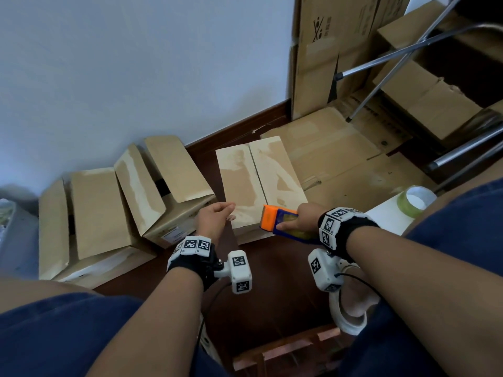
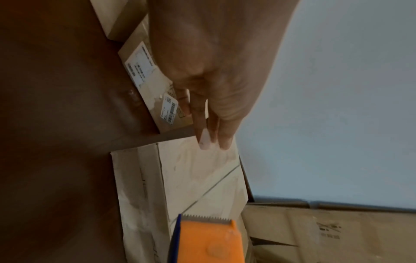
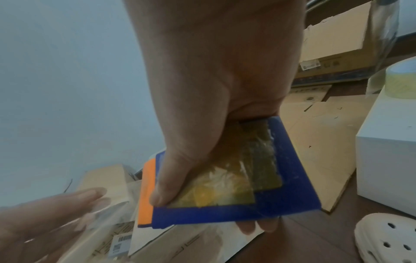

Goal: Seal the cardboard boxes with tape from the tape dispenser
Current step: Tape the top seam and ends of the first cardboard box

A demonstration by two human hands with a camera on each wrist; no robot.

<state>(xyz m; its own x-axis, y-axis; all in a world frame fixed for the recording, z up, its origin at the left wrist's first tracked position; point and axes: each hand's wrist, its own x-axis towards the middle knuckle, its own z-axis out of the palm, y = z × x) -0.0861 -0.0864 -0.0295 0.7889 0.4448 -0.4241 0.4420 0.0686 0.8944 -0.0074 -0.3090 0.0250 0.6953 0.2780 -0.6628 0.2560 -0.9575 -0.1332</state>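
Closed box (image 1: 261, 183) sits on the floor (image 1: 272, 281) near the wall edge, flaps meeting at a centre seam, ready for tape. Your right hand (image 1: 304, 217) grips the tape dispenser (image 1: 283, 223) at the box's near edge; left hand (image 1: 213, 217) hovers relaxed, fingers straight, likely to steady it. Open boxes (image 1: 141, 191) crowd left; right is freer.

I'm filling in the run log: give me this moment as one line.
stage: before taping | right hand: grips tape dispenser | left hand: open, reaching over closed box | seam: untaped
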